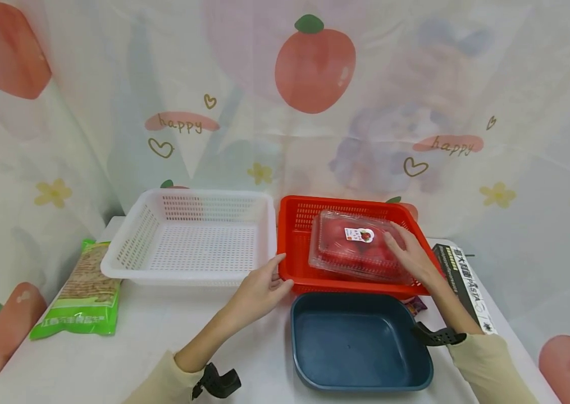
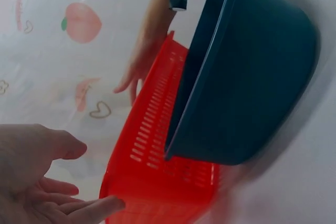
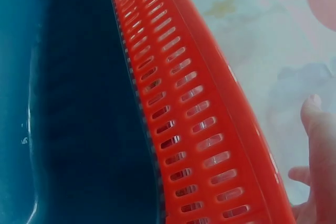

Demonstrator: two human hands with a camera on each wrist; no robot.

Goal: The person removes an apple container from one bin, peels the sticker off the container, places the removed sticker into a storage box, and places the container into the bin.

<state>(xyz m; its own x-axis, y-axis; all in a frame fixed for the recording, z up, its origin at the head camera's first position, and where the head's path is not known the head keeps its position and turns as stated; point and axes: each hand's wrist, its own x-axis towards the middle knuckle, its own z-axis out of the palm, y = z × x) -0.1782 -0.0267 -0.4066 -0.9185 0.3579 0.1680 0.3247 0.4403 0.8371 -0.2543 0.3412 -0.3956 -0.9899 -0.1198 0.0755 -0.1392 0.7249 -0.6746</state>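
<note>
A clear plastic clamshell box of red fruit [image 1: 340, 252], with a small white label, sits tilted inside the red basket [image 1: 299, 283]. My right hand [image 1: 413, 257] is at the box's right end, fingers loosely extended over its lid; in the left wrist view that hand [image 2: 140, 66] shows beyond the basket's rim. My left hand [image 1: 259, 292] is by the basket's front left corner, thumb and fingers apart, fingertips right at the rim. In the left wrist view, nothing shows between its fingers [image 2: 100, 211]. The dark blue basin [image 1: 350, 348] stands directly before the basket.
A white basket [image 1: 204, 241] stands left of the red one. Beyond it lies a green-edged food bag [image 1: 85, 292]. A black-and-white pasta box [image 1: 464, 283] lies at the right, and a small purple packet [image 1: 416, 306] shows behind the basin. A printed curtain [image 1: 244, 73] hangs behind.
</note>
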